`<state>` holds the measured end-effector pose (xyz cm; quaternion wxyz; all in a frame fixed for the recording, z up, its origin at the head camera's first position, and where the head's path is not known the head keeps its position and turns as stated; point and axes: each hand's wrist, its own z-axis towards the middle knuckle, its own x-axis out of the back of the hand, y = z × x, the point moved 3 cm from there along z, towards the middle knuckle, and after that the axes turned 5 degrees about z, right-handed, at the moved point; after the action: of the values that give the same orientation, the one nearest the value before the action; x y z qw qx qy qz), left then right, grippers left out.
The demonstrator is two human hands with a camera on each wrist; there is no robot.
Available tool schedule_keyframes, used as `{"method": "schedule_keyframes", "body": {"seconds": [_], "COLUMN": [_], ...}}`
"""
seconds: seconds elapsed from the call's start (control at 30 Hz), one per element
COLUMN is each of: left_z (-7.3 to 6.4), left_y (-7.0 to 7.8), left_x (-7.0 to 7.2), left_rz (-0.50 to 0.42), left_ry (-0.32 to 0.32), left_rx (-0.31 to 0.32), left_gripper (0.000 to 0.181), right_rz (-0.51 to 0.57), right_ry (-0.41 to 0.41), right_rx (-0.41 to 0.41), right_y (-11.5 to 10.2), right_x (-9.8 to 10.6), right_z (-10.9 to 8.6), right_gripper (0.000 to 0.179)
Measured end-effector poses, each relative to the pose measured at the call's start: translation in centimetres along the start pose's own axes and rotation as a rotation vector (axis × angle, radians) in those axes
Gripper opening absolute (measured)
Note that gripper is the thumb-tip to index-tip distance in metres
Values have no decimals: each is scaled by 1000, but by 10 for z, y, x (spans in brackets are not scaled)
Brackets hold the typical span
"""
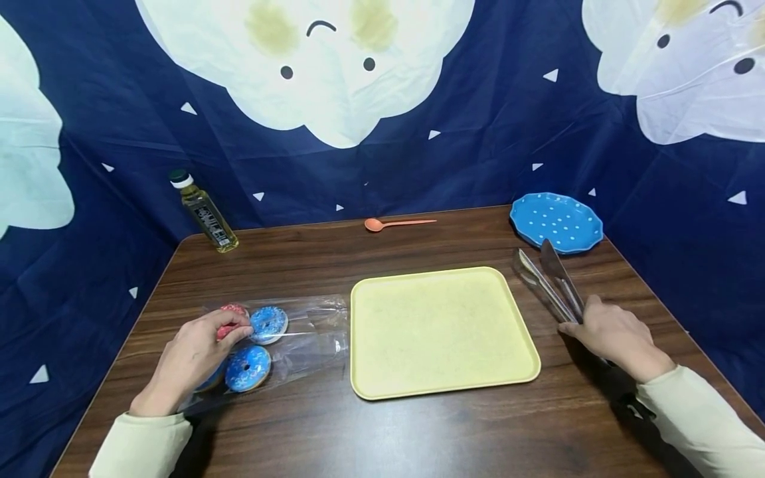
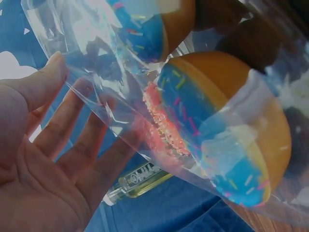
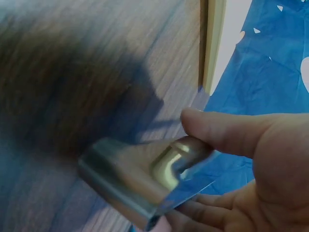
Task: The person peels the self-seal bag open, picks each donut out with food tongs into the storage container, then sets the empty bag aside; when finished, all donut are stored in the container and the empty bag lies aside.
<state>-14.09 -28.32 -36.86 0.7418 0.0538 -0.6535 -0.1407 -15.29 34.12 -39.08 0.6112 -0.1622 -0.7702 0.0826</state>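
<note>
On the table's left side lies a clear plastic bag (image 1: 317,332) with several toy donuts in it. A blue-iced donut (image 1: 248,369) and a second blue donut (image 1: 269,324) show sprinkles; a red donut (image 1: 234,310) is partly covered by my left hand (image 1: 194,348). In the left wrist view, that hand's thumb lies at the edge of the film with fingers behind it, pinching the bag. My right hand (image 1: 609,332) grips metal tongs (image 1: 556,264) by the handle end, on the right side. Their arms are spread and point away from me, nothing between the tips.
A pale yellow tray (image 1: 442,332) lies between the hands. At the back right stands a blue dotted plate (image 1: 556,222), close beyond the tongs' tips. An orange spoon (image 1: 375,226) lies along the back edge, and an oil bottle (image 1: 209,216) stands back left. Blue cloth (image 1: 287,179) hangs behind.
</note>
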Motion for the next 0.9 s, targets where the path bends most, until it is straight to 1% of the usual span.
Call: {"method": "schedule_keyframes", "body": {"seconds": [0.17,0.23,0.3,0.47,0.57,0.67,0.9], "left_z": [0,0,0,1,1,1,0], "left_y": [0,0,0,1,1,1,0], "left_x": [1,1,0,-1,-1,0,-1], "left_rz": [2,4,3,4,4,11,15], "left_ry": [3,5,-1,-13,-13,-6,-25], "left_rx": [-7,-6,-2,7,10,11,37], "left_gripper": [16,14,15,18,19,17,22], "right_rz": [26,29,33,51,64,69,39], "right_ry": [106,158,198,284,313,327,338], "right_rx": [98,150,196,308,368,431,558], "right_y": [-8,-11,-16,-31,-43,-55,-82], "right_x": [-1,-1,-1,-1,-2,-5,-17], "right_z": [1,3,4,5,4,3,1], "right_gripper": [58,56,56,45,39,39,50]}}
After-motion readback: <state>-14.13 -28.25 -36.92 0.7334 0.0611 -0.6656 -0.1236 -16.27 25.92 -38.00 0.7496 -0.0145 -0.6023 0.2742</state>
